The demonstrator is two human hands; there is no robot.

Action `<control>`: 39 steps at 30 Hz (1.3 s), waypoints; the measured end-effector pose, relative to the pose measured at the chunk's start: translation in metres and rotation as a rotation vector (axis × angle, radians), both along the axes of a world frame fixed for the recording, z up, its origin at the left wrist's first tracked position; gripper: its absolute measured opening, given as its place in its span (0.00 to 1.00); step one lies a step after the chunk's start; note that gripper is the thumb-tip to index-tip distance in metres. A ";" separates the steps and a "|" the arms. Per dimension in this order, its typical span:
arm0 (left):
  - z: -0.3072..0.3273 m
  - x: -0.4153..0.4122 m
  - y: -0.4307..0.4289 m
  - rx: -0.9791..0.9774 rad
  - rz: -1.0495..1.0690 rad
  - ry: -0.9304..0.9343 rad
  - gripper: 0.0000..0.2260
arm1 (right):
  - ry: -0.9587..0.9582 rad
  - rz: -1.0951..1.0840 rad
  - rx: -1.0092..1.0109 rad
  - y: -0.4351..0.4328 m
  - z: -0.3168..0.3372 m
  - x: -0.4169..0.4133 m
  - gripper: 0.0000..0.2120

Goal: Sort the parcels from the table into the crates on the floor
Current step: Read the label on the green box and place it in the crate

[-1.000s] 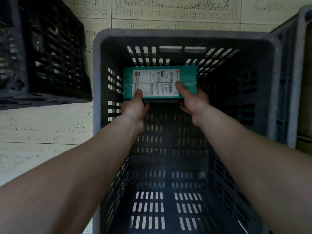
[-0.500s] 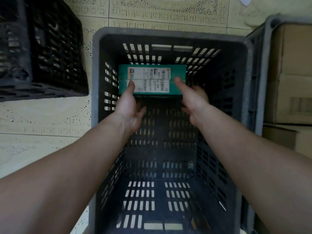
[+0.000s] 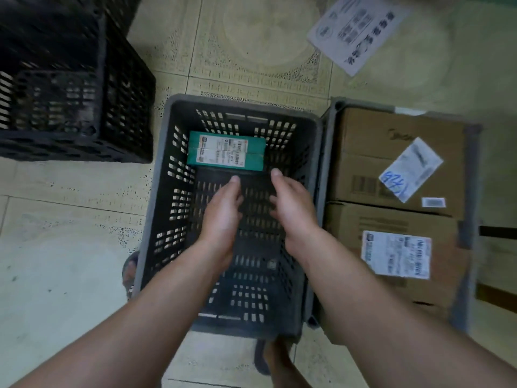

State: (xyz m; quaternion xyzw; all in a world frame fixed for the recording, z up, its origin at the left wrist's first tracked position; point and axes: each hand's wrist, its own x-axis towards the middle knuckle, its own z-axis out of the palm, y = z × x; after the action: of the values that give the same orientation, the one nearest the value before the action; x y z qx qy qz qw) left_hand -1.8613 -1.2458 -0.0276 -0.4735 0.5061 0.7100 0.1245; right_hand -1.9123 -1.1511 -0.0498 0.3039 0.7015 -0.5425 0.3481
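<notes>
I saw the green parcel (image 3: 226, 151) lying flat at the far end of the grey crate (image 3: 240, 105), long axis left to right, label up. The left hand (image 3: 222, 211) and right hand (image 3: 293, 208) hovered nearby, empty, fingers relaxed.

Pale tiled floor (image 3: 70, 247)
Cream tiles with speckled borders; a printed sheet (image 3: 358, 29) lies flat at the far edge.

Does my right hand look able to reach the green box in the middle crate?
Probably yes. The green box lies uncovered at the far end of the open-topped crate, and the right hand hovers open just short of it with nothing between them.
</notes>
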 end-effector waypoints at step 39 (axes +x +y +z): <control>0.501 0.211 0.241 -0.074 -0.482 0.631 0.14 | 0.648 -0.319 -0.135 0.261 0.524 0.282 0.22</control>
State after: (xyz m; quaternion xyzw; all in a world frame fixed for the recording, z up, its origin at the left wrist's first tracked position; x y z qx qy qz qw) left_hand -1.6499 -1.0052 0.4729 -0.1038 0.6415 0.7522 0.1088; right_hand -1.6305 -0.8906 0.4746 0.1983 0.6819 -0.7030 0.0382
